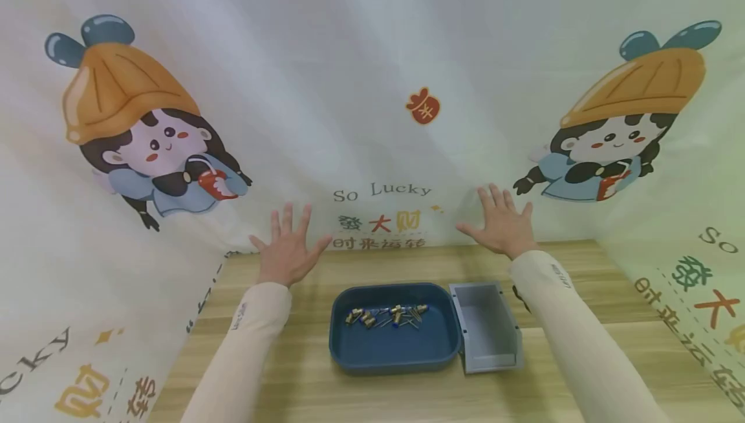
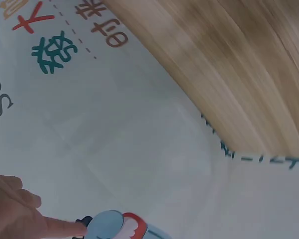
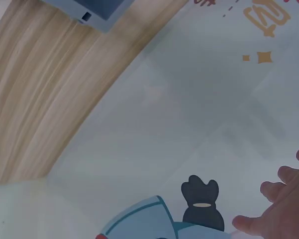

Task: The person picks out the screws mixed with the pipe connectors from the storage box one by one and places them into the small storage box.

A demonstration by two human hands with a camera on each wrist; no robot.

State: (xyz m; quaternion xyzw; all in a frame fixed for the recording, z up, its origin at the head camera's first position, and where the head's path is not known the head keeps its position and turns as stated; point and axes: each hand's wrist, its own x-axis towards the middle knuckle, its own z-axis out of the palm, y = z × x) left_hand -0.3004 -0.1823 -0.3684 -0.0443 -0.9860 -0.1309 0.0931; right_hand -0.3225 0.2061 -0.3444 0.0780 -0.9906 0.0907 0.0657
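Note:
My left hand [image 1: 289, 251] is held up with its fingers spread, holding nothing, beyond the left side of a blue tray [image 1: 396, 358]. Likewise raised with fingers apart, my right hand [image 1: 502, 221] is empty and stands beyond a grey bin [image 1: 491, 326]. Inside the tray lies a loose pile of small brass fittings [image 1: 368, 319] with blue parts, mixed with thin metal pins [image 1: 412, 319]. In the left wrist view, part of the left hand [image 2: 15, 209] shows at the lower left. The right wrist view has the right fingers [image 3: 283, 189] at its lower right.
The tray and bin stand side by side on a wood-grain table [image 1: 314, 397]. A white printed curtain [image 1: 372, 138] with cartoon figures and lettering encloses the back and both sides. A small dark object [image 1: 520, 297] shows partly behind the right sleeve.

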